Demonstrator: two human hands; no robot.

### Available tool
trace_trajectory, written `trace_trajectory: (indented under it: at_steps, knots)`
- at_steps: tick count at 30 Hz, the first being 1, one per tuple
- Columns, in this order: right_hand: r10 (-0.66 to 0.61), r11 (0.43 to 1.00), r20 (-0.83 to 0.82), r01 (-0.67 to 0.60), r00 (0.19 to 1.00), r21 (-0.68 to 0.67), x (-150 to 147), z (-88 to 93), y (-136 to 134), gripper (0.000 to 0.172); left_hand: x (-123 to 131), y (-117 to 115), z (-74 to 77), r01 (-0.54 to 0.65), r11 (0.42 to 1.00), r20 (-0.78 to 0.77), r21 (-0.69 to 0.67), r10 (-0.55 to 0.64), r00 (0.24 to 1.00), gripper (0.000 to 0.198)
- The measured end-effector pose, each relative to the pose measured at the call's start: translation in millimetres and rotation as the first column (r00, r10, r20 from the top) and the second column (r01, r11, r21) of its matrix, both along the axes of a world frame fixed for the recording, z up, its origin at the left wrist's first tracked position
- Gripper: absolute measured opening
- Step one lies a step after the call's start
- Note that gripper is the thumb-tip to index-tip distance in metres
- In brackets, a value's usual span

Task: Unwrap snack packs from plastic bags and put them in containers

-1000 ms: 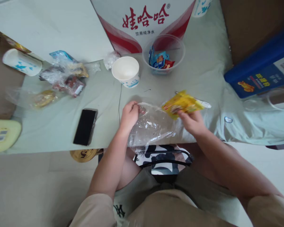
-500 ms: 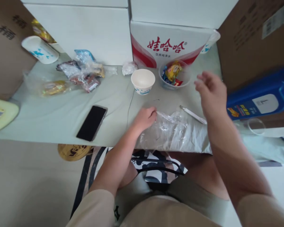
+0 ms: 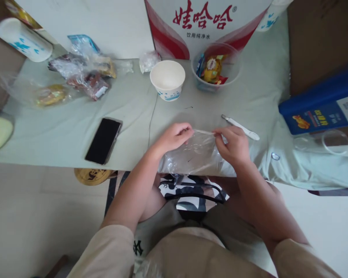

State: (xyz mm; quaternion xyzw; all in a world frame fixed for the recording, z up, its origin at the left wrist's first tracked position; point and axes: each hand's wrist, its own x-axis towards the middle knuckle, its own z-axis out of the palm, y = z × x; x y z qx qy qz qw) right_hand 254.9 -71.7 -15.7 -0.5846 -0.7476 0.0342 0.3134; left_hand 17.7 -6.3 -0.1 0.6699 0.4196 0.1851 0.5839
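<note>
A clear plastic bag (image 3: 191, 154) lies at the front edge of the cloth-covered table, its upper edge drawn taut between my two hands. My left hand (image 3: 175, 137) pinches that edge at its left end, fingers closed. At the other end my right hand (image 3: 233, 144) grips it between thumb and fingers. Just beyond my right hand rests a white pen-like tool (image 3: 242, 127) with a metal tip. A white paper cup (image 3: 168, 79) with a blue pattern stands behind the bag. To its right, a clear plastic bowl (image 3: 217, 83) holds several wrapped snacks (image 3: 213, 69).
A black phone (image 3: 103, 141) lies to the left. Several crumpled wrapped packets (image 3: 87, 73) sit at the back left near a paper cup stack (image 3: 24, 40). A blue box (image 3: 321, 104) and a clear plastic cup (image 3: 321, 143) are on the right. A white-and-red carton (image 3: 204, 23) stands behind.
My right hand has come down and left from beside the bowl and taken hold of the bag's edge. My left hand keeps its grip. The view has tilted downward.
</note>
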Motion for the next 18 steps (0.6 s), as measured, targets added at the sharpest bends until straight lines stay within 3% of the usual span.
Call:
trace_trajectory:
  at_steps: [3,6,9,13,16,18]
  knots:
    - [-0.087,0.996,-0.014,0.087,0.996,-0.008,14,5.7,2,0.022,-3,4,-3.7,0.046,0.989,-0.086,0.137,-0.035,0.996,0.018]
    - [-0.147,0.988,-0.059,0.143,0.987,-0.063,28,6.3,1,0.023,-4,7,-7.0,0.092,0.973,-0.136,0.211,-0.064,0.989,0.023]
    - [-0.201,0.976,-0.116,0.188,0.973,-0.113,35,6.3,-1,0.025,-2,11,-11.4,-0.132,0.975,-0.003,0.179,0.135,0.991,0.014]
    - [-0.167,0.974,-0.178,0.133,0.97,-0.186,35,6.8,-4,0.029,4,19,-15.5,-0.472,0.88,0.241,-0.057,0.471,0.849,0.017]
    - [-0.06,0.982,-0.178,0.026,0.982,-0.188,34,4.7,-4,0.041,6,25,-15.5,-0.552,0.818,0.289,-0.16,0.573,0.767,0.023]
    - [-0.058,0.987,-0.157,0.034,0.986,-0.157,34,3.4,-2,0.032,4,28,-15.1,-0.576,0.799,0.283,-0.17,0.6,0.749,0.023]
